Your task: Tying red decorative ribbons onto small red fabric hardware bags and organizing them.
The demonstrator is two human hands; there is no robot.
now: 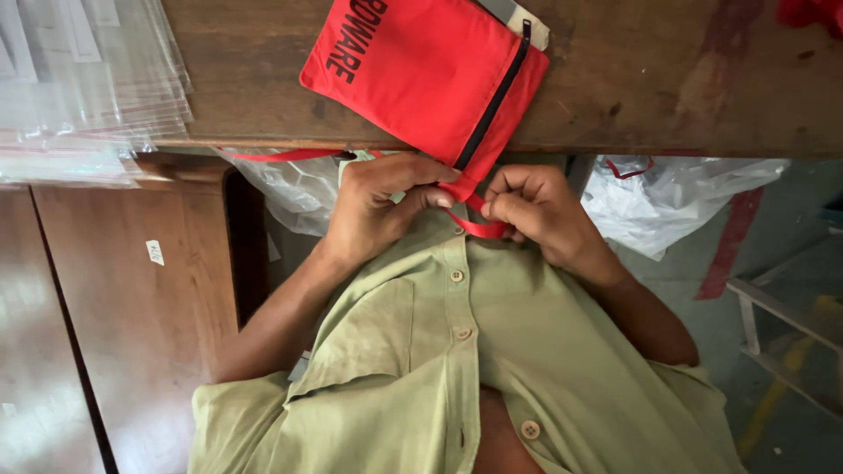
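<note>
Plastic sleeves (pixel 88 79): a stack of clear bags lies on the tabletop (pixel 667 96), well left of and beyond the left hand.
Cabinet (pixel 114 325): brown wooden fronts stand below the tabletop edge, left of the left forearm.
Left hand (pixel 373 206): curled, thumb and forefinger pinching the red strap (pixel 481 226) where it leaves the pouch corner.
Red pouch (pixel 421 75): flat fabric pouch with a black zipper (pixel 496 96), resting on the tabletop just beyond both hands; its lower corner overhangs the edge and comes down between them.
Strap run: one length trails left along the tabletop edge, past the left hand; a short loop bridges the two hands.
Right hand (pixel 536 211): fingers folded in, gripping the other end of the loop, close beside the left hand.
Shirt (pixel 457 369): green buttoned shirt directly below the hands, on the person's own chest.
Plastic bag (pixel 676 197): crumpled clear bag hangs under the tabletop, right of the right hand.
Handling judgement: the strap work appears best done with both pinches kept close to the pouch corner, the loop flat and untwisted, tension even.
</note>
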